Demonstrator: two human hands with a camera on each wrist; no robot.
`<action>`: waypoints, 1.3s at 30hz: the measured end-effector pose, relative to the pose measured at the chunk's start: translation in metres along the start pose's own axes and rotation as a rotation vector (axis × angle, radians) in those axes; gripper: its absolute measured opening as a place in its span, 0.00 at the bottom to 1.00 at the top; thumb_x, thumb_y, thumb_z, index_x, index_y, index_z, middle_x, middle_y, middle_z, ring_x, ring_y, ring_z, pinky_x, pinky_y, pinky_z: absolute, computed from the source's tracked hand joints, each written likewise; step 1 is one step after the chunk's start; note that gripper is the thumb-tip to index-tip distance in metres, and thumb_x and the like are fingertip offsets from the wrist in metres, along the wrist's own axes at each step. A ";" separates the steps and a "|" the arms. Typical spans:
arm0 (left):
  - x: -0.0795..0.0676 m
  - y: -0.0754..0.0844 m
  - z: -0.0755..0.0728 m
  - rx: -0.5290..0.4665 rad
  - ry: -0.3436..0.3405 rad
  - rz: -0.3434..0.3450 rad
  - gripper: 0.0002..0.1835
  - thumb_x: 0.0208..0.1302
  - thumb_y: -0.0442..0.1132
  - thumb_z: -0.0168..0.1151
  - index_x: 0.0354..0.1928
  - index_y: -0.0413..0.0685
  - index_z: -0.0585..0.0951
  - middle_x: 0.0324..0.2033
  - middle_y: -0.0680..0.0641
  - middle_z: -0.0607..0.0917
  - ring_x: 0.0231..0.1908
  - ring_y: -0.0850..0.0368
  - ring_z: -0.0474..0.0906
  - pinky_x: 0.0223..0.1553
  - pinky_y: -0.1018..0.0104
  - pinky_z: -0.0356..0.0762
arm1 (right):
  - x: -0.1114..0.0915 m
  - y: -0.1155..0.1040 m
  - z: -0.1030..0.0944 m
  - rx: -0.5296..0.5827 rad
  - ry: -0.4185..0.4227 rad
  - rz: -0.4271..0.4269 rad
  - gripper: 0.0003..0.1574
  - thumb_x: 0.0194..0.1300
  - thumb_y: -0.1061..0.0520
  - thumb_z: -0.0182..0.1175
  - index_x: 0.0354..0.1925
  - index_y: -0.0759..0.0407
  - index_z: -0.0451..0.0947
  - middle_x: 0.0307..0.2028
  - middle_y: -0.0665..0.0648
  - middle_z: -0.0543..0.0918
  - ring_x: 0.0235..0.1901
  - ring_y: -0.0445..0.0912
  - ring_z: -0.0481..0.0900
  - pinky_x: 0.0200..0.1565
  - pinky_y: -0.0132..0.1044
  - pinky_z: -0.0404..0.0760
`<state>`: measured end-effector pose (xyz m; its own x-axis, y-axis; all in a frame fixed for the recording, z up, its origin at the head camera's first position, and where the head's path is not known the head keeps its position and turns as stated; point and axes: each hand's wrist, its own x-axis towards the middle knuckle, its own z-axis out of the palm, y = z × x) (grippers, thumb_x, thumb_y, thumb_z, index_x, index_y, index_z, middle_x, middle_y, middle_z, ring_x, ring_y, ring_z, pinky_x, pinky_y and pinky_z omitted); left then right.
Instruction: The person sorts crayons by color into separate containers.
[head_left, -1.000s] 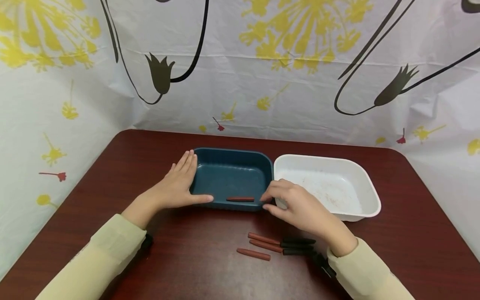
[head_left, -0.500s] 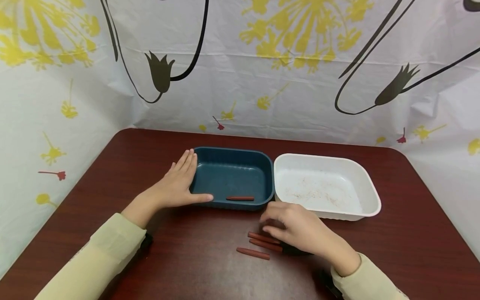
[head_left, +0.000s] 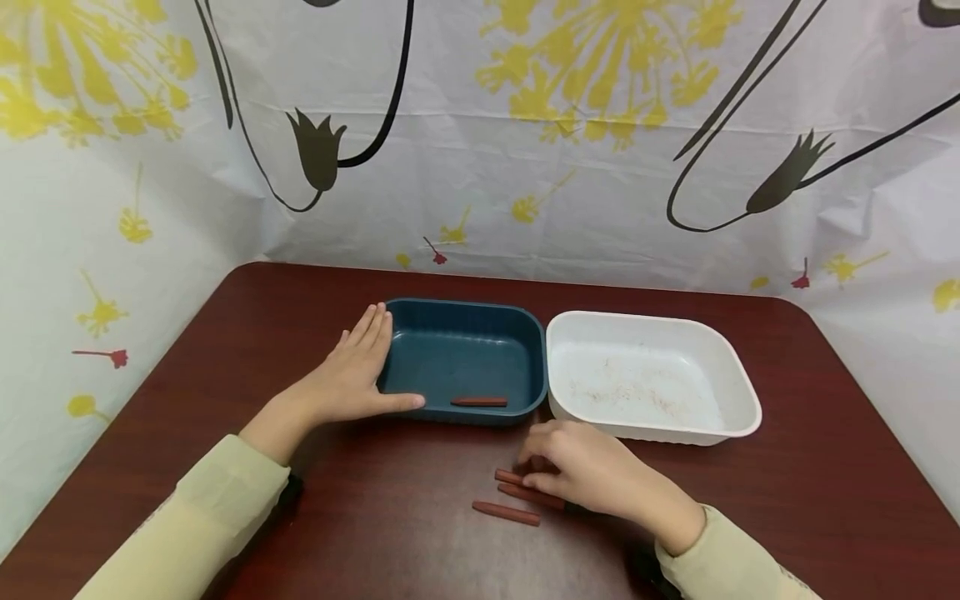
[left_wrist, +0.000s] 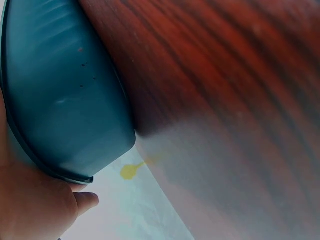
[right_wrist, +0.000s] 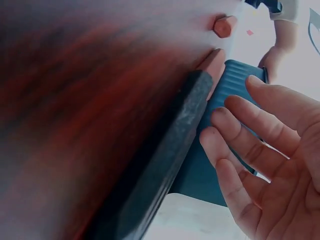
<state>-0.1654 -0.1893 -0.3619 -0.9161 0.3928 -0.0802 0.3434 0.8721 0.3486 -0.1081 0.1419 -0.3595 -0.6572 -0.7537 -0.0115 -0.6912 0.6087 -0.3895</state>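
My left hand [head_left: 341, 379] lies along the left end of a dark blue tray [head_left: 450, 357], fingers straight over its rim and thumb along the front edge. Inside that tray, near the front wall, is a reddish-brown crayon [head_left: 478, 402]. My right hand [head_left: 581, 462] hovers low over a small group of crayons, its fingers loosely bent with nothing between them in the right wrist view. Below it, two brown crayons [head_left: 532, 497] stick out to the left. A black crayon [right_wrist: 165, 145] shows large in the right wrist view; in the head view the hand mostly hides the black ones.
To the right of the blue tray stands a white tray [head_left: 637, 375] with light brown specks on its bottom. Another brown crayon [head_left: 506, 513] lies apart, nearer the front of the dark red wooden table [head_left: 375, 517]. A patterned white sheet [head_left: 450, 167] hangs behind.
My right hand has moved back from the blue tray's front right corner, down over the crayons on the table. The left hand has stayed at the tray's left end.
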 end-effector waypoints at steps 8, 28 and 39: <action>0.001 0.001 0.000 0.007 -0.002 0.001 0.70 0.52 0.78 0.59 0.78 0.36 0.38 0.79 0.40 0.32 0.79 0.43 0.27 0.73 0.33 0.41 | 0.004 0.000 0.003 -0.023 -0.067 0.030 0.04 0.59 0.56 0.70 0.36 0.51 0.86 0.30 0.43 0.82 0.29 0.32 0.73 0.32 0.28 0.76; 0.000 0.000 0.001 0.013 0.001 -0.001 0.70 0.52 0.78 0.59 0.78 0.35 0.38 0.79 0.39 0.33 0.79 0.42 0.28 0.73 0.32 0.40 | 0.009 -0.001 0.004 0.074 -0.143 0.056 0.10 0.59 0.59 0.69 0.26 0.50 0.77 0.22 0.40 0.73 0.21 0.32 0.68 0.25 0.27 0.70; 0.001 -0.001 0.001 0.009 -0.001 -0.001 0.71 0.52 0.78 0.59 0.78 0.35 0.38 0.79 0.39 0.33 0.79 0.42 0.27 0.73 0.32 0.40 | 0.010 -0.002 0.002 0.094 -0.124 0.057 0.08 0.60 0.59 0.67 0.28 0.50 0.77 0.21 0.40 0.72 0.21 0.32 0.67 0.24 0.26 0.70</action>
<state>-0.1662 -0.1896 -0.3634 -0.9165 0.3918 -0.0812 0.3440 0.8752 0.3401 -0.1126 0.1330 -0.3611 -0.6484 -0.7470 -0.1470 -0.6191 0.6298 -0.4691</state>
